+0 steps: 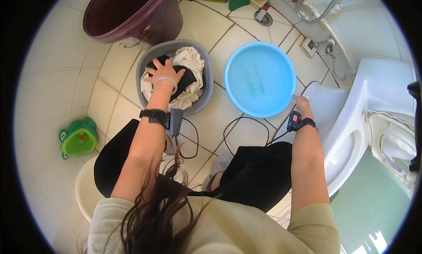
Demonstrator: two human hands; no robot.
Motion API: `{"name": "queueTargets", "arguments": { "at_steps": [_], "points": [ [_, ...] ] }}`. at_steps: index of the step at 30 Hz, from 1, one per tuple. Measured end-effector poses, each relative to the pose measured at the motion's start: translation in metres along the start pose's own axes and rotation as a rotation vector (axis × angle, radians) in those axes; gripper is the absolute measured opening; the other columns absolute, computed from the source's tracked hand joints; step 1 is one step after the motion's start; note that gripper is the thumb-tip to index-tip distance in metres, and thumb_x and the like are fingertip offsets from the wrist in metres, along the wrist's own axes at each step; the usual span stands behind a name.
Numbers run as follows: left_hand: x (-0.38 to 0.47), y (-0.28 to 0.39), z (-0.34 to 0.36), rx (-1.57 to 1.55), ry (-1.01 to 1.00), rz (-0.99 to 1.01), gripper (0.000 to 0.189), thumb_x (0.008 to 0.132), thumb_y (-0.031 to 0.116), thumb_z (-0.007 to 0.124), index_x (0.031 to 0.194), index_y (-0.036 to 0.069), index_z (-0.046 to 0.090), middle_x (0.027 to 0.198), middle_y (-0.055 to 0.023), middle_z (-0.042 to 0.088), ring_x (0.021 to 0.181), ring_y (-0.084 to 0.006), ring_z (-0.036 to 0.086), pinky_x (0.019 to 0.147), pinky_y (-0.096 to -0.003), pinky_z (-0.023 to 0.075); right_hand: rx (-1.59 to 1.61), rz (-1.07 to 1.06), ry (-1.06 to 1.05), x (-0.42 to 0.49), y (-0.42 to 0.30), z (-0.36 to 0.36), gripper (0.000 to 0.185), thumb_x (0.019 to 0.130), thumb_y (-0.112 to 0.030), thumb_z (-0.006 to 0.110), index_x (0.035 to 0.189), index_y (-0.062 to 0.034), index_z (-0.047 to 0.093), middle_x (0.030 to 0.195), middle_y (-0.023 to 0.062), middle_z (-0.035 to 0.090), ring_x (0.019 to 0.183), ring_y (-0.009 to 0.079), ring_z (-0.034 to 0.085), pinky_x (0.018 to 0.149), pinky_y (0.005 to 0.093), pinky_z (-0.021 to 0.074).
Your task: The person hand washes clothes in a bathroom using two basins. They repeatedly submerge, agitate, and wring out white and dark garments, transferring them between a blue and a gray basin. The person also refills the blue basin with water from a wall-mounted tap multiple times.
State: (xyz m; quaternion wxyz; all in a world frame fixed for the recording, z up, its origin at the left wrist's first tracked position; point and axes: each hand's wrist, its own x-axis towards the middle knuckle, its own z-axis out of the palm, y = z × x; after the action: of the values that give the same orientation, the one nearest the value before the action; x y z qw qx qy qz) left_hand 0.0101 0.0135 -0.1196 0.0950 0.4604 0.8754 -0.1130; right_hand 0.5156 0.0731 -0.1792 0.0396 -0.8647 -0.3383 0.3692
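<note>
My left hand [164, 72], fingers spread, rests on a black cloth [188, 78] that lies over cream-coloured cloth [189, 58] in a grey plastic basin [207, 89]. To the right on the floor stands a round light-blue basin [292, 69] with water [260, 76] in it. My right hand [301, 104] is at the lower right rim of the blue basin; its fingers are partly hidden, and whether they grip the rim I cannot tell. Each wrist has a strap with a small box on it, and a bangle sits at the left wrist.
A large dark-red bucket [174, 20] stands behind the grey basin. A white toilet [349, 148] is at the right. A green frog-shaped container [79, 142] is at the left wall. Black cables [246, 117] loop over the tiles. A floor drain [266, 20] and pipes lie at the far right.
</note>
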Motion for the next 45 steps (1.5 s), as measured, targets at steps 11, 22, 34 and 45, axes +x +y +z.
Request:
{"name": "queueTargets", "arguments": {
  "at_steps": [11, 22, 34, 45],
  "points": [
    [0.027, 0.187, 0.076, -0.529, -0.525, 0.276, 0.065, 0.083, 0.049, 0.059, 0.124, -0.002, 0.052, 0.124, -0.0258, 0.053, 0.114, -0.0356, 0.054, 0.096, -0.0418, 0.0420, 0.758, 0.077, 0.071, 0.011, 0.003, 0.063, 0.042, 0.093, -0.032, 0.055, 0.112, 0.0048, 0.058, 0.106, 0.0131, 0.062, 0.094, 0.0240, 0.059, 0.081, 0.0387, 0.0477],
    [0.016, 0.124, -0.058, -0.705, -0.429, 0.388, 0.065, 0.086, 0.048, 0.057, 0.123, -0.005, 0.052, 0.111, -0.0221, 0.062, 0.102, -0.0302, 0.060, 0.087, -0.0368, 0.0465, 0.960, 0.188, 0.307, -0.114, -0.026, 0.040, 0.027, 0.094, -0.019, 0.053, 0.105, 0.0037, 0.061, 0.095, 0.0076, 0.063, 0.085, 0.0164, 0.056, 0.074, 0.0328, 0.0463],
    [-0.150, 0.069, -0.305, -1.130, -0.686, 0.574, 0.050, 0.089, 0.026, 0.060, 0.127, -0.006, 0.049, 0.103, -0.0197, 0.064, 0.085, -0.0242, 0.065, 0.077, -0.0310, 0.0497, 1.073, 0.102, 0.427, -0.340, 0.016, -0.142, 0.025, 0.095, -0.019, 0.052, 0.106, 0.0038, 0.058, 0.094, 0.0076, 0.062, 0.084, 0.0157, 0.057, 0.074, 0.0283, 0.0477],
    [-0.321, 0.152, -0.284, -0.835, -0.917, 0.748, 0.044, 0.082, 0.009, 0.057, 0.124, -0.005, 0.049, 0.088, -0.0191, 0.066, 0.080, -0.0259, 0.066, 0.072, -0.0359, 0.0520, 0.550, 0.229, 0.308, -0.400, 0.187, -0.364, 0.022, 0.092, -0.017, 0.056, 0.100, 0.0026, 0.062, 0.083, 0.0051, 0.063, 0.070, 0.0132, 0.056, 0.065, 0.0272, 0.0468]
  ]
}}
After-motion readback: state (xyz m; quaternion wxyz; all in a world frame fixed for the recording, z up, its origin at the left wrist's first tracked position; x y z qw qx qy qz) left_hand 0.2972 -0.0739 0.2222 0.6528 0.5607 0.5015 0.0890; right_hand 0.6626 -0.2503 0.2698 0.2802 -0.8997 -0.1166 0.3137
